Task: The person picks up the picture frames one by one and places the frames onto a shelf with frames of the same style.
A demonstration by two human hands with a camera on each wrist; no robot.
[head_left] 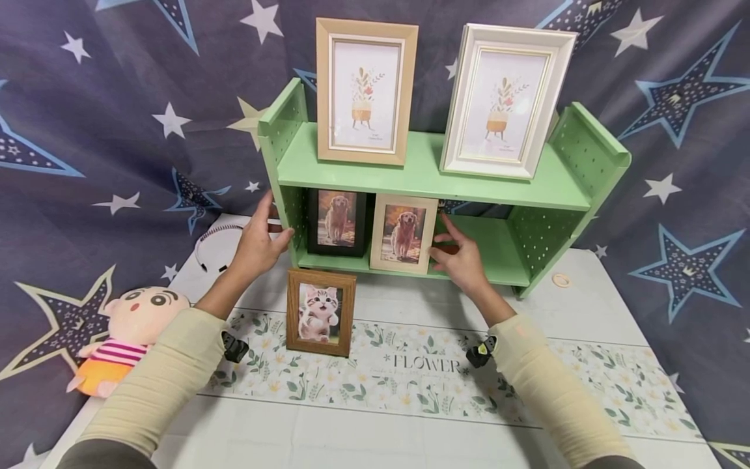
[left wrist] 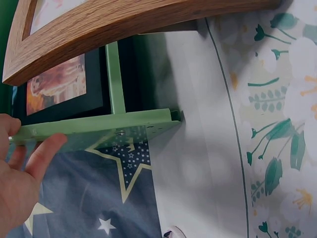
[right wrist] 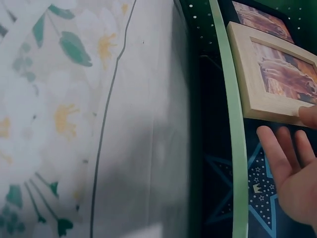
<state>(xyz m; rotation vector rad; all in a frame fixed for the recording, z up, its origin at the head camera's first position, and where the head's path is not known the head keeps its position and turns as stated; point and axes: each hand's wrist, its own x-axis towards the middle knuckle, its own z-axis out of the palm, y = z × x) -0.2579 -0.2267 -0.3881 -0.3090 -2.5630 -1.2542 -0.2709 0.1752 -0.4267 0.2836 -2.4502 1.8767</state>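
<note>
A green two-tier shelf (head_left: 363, 179) stands on the table. My left hand (head_left: 258, 244) grips its left side panel near the front edge, as the left wrist view also shows. On the lower tier stand a black-framed dog picture (head_left: 336, 221) and a light wood picture frame (head_left: 403, 234) with a dog photo. My right hand (head_left: 459, 257) is at the light frame's right edge. Its thumb touches that edge, and its fingers (right wrist: 272, 153) extend beside the frame, apart from it. In front of the shelf stands a brown wooden frame (head_left: 320, 312) with a kitten picture.
A tan frame (head_left: 367, 91) and a white frame (head_left: 508, 101) stand on the top tier. A plush doll (head_left: 125, 339) sits at left, near a headband-like loop (head_left: 205, 241). A small ring (head_left: 560, 280) lies right of the shelf. Star-patterned cloth (head_left: 691, 195) hangs behind.
</note>
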